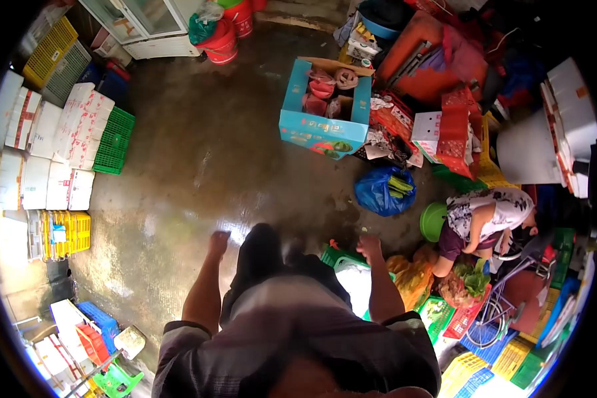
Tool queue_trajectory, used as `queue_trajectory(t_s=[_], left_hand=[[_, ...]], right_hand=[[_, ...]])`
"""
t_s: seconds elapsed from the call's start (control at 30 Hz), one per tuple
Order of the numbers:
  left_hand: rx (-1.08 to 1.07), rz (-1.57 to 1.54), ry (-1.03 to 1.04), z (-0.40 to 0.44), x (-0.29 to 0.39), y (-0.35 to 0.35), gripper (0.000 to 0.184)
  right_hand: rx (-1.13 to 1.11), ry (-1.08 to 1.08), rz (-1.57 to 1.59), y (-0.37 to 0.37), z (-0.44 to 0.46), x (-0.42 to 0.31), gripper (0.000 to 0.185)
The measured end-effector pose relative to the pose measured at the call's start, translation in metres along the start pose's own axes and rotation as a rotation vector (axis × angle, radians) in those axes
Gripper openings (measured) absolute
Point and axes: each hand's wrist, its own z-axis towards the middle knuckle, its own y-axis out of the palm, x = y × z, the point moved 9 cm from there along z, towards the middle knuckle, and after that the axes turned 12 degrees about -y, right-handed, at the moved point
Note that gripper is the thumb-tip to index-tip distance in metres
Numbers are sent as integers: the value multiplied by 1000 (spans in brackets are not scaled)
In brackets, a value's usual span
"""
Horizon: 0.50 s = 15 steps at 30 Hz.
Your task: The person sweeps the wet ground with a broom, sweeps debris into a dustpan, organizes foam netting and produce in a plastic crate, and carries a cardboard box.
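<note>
Both forearms reach forward from my body in the head view. My left hand (219, 241) is over the wet floor beside my dark-clothed leg, with its fingers curled; whether it holds anything is too small to tell. On the other side, my right hand (369, 247) is near a green crate (339, 255) and a white bag or lining in it. Its fingers are curled too, and their contents are hidden. Farther ahead, a blue carton (323, 131) holds pink and red items in plastic. A blue plastic bag (378, 194) with long green vegetables lies on the floor.
A person (487, 219) sits at the right by a green basin (433, 221), with bagged greens and crates nearby. White foam boxes (79, 126) and yellow crates (69, 234) line the left. Red buckets (219, 46) stand by a glass-door cabinet (149, 23). A bicycle (494, 318) is lower right.
</note>
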Motion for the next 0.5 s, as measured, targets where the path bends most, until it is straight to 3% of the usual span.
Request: queue_trajectory(t_s=[0.13, 0.23, 0.33, 0.43, 0.5], left_hand=[[-29, 54, 54, 84, 127, 57, 53], [-47, 212, 78, 132, 234, 91, 74], [-115, 134, 52, 191, 321, 131, 93], [-126, 163, 71, 253, 394, 161, 108], [-174, 133, 11, 282, 428, 177, 118]], right_hand=[[93, -23, 48, 7, 70, -118, 22], [190, -174, 62, 17, 144, -116, 34], [179, -6, -338, 5, 218, -78, 53], [335, 45, -488, -6, 251, -121, 66], [326, 38, -531, -14, 295, -129, 82]])
